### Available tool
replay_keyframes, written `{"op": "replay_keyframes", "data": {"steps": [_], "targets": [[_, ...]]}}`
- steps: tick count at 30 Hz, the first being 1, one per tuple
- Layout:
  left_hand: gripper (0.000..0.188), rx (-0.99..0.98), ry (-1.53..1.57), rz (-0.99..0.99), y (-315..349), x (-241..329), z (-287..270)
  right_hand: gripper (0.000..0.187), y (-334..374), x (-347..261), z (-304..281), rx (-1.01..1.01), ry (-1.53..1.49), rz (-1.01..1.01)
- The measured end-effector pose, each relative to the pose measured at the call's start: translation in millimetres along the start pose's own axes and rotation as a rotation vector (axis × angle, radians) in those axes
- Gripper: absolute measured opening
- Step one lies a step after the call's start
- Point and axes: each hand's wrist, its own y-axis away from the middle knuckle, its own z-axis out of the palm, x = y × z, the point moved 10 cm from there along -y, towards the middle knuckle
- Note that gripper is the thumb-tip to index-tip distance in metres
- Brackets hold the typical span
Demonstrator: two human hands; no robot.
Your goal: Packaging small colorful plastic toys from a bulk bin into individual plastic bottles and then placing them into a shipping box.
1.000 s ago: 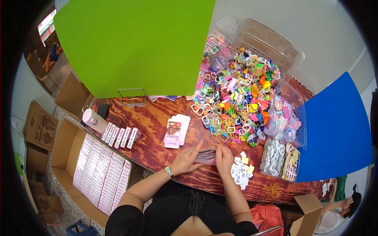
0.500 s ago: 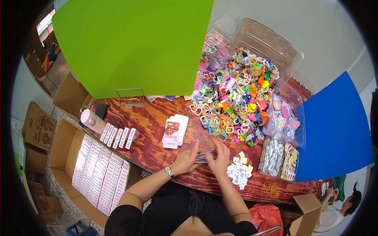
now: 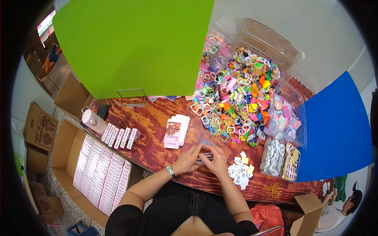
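A small stack of thin cards is held between my two hands near the table's front edge. My left hand, with a watch at the wrist, closes on its left side. My right hand curls round the right side, fingers bent over the top. Most of the stack is hidden by the fingers. A clear bluish plastic edge shows just beyond the fingertips. Left of my hands lie flat pink printed cartons in an overlapping pile. To the right is a heap of small white and yellow slips.
Colourful plastic trinkets form a large heap at the back. A clear tub of silver packets stands right, near yellow rubber bands. Small boxes stand left by a pink bottle. A cardboard box holds rows of packs.
My right hand has come in from a raised, spread pose and closed round the stack. My left fingers have lowered and bent around it; the stack looks squarer.
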Motion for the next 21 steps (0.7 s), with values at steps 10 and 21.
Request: {"op": "replay_keyframes", "data": {"steps": [10, 21], "targets": [[0.087, 0.185, -0.222, 0.050, 8, 5, -19, 0.033, 7, 41, 10, -0.053, -0.275, 0.304], [0.084, 0.091, -0.385, 0.143, 14, 24, -6, 0.038, 15, 42, 8, 0.023, -0.186, 0.270]]}}
